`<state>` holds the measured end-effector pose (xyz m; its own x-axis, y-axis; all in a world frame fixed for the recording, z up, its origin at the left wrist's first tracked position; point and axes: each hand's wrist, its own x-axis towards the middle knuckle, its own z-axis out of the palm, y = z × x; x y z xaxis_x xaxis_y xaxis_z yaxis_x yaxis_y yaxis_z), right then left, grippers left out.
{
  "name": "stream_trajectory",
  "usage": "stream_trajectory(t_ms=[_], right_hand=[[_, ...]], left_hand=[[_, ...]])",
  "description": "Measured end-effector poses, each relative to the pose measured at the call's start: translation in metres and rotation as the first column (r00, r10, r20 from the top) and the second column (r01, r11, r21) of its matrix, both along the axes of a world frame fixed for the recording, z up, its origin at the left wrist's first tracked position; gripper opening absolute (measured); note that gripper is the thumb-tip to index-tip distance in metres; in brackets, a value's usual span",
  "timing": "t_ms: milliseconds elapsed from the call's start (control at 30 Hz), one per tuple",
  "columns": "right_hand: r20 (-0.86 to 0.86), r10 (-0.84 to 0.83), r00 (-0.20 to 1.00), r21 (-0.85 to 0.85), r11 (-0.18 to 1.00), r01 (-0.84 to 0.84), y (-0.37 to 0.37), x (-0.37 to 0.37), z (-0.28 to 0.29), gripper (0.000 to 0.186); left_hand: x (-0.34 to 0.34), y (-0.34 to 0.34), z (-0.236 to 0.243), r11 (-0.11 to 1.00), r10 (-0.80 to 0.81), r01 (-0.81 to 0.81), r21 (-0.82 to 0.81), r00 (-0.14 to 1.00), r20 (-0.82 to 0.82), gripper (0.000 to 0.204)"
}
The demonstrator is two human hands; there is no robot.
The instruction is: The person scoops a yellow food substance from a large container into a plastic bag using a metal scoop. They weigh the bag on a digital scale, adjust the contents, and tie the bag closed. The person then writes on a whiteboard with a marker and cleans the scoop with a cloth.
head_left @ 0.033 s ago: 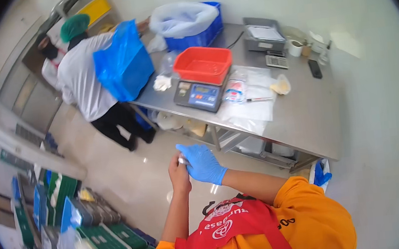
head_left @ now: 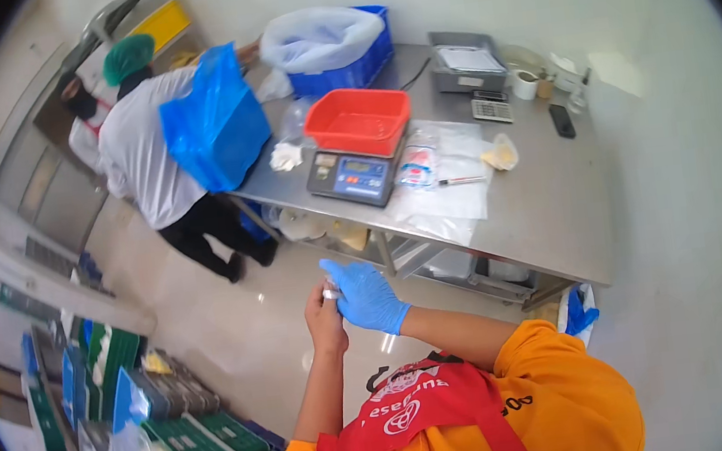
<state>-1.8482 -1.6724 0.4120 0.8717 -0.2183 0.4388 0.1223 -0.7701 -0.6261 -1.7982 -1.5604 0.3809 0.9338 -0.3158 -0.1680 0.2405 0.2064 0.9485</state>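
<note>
- Centre: bare left hand holds a small pale item.
- Blue-gloved right hand touches it; its grip I cannot tell.
- Upper centre: red tray on scale.

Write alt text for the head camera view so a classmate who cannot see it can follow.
A person's bare left hand and blue-gloved right hand meet around a small pale item, too unclear to identify. Beyond, a red tray sits on a scale on a metal table; a co-worker in a green hair cover stands to the left.
</note>
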Motion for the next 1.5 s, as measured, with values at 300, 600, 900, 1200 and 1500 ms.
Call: stream_trajectory(t_ms=[300, 600, 900, 1200, 1500], right_hand=[[-0.107, -0.092, 0.990, 0.114, 0.988, 0.104, -0.113, -0.039, 0.009, 0.023], [0.071, -0.210, 0.975, 0.201, 0.961, 0.192, -0.190, -0.069, 0.019, 0.014], [0.041, -0.525, 0.850, 0.503, 0.746, 0.436, -0.371, -0.105, 0.004, 0.016], [-0.411, -0.716, 0.564, -0.229, 0.680, 0.696, -0.534, -0.079, -0.084, 0.026], [-0.428, -0.536, 0.728, 0.133, 0.760, 0.637, -0.548, -0.042, -0.067, 0.028]], left_hand=[[-0.014, -0.072, 0.017, 0.896, -0.424, 0.386, -0.222, 0.892, -0.160, 0.019], [-0.022, -0.171, -0.022, 0.718, -0.695, 0.686, -0.120, 0.717, -0.060, 0.025], [-0.029, -0.332, -0.029, 0.431, -0.902, 0.897, 0.100, 0.431, 0.019, 0.029], [0.022, -0.428, -0.069, 0.622, -0.775, 0.585, 0.521, 0.556, 0.301, 0.032], [0.060, -0.558, -0.089, 0.519, -0.775, 0.510, 0.686, 0.618, 0.128, 0.028]])
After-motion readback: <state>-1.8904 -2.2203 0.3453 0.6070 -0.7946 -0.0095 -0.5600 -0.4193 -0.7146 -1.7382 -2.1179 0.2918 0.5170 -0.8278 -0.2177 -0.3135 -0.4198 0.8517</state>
